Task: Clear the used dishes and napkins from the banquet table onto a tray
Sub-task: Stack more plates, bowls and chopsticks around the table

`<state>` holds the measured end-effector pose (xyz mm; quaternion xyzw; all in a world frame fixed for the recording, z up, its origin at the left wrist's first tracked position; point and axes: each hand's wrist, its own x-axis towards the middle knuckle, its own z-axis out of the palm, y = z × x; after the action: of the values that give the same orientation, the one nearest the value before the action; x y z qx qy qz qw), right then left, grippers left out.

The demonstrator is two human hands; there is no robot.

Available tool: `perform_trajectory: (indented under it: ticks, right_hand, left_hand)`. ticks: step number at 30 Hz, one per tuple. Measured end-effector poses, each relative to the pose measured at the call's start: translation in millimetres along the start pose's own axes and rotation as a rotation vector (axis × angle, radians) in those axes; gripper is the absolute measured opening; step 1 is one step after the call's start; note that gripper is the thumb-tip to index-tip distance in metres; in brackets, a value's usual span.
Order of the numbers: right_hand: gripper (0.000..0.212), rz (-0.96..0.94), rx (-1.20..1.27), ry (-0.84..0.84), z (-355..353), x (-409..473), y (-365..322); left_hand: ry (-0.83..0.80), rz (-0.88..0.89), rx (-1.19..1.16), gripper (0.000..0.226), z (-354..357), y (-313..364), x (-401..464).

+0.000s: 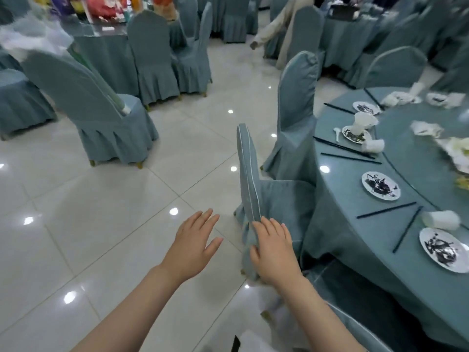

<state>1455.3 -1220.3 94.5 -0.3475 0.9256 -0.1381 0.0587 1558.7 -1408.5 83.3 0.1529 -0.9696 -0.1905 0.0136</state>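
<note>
Both grips released: left hand (194, 243) over floor, right hand (272, 247) against chair (256, 189); dirty plates (380, 185) well right.

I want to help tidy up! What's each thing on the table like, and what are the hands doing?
Left hand: open, holds nothing.
Right hand: open, at the chair back.
Near plate: dirty, dark scraps.
Middle plate: dirty.
Near cup: tipped over.
Far cup: leaning on a plate.

Bright overhead lights are glaring in spots off the glossy floor tiles (106, 219), while wide-angle edges are bending and blurring.
</note>
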Motion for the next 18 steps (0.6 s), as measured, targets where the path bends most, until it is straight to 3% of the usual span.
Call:
perform_trajectory:
  ticks: [8,15,18]
  right_hand:
    - [0.057,0.153,0.006,0.049,-8.1,61.4,53.4]
    - [0.059,0.237,0.013,0.032,-28.1,105.4,109.1]
    - [0.059,0.259,0.007,0.017,-31.8,119.4,131.3]
  left_hand:
    - [-0.006,0.171,-0.066,0.076,1.6,36.3,126.5]
    - [-0.048,0.228,0.067,0.077,7.7,64.5,217.9]
    - [-0.033,0.223,0.086,0.066,12.3,71.7,251.9]
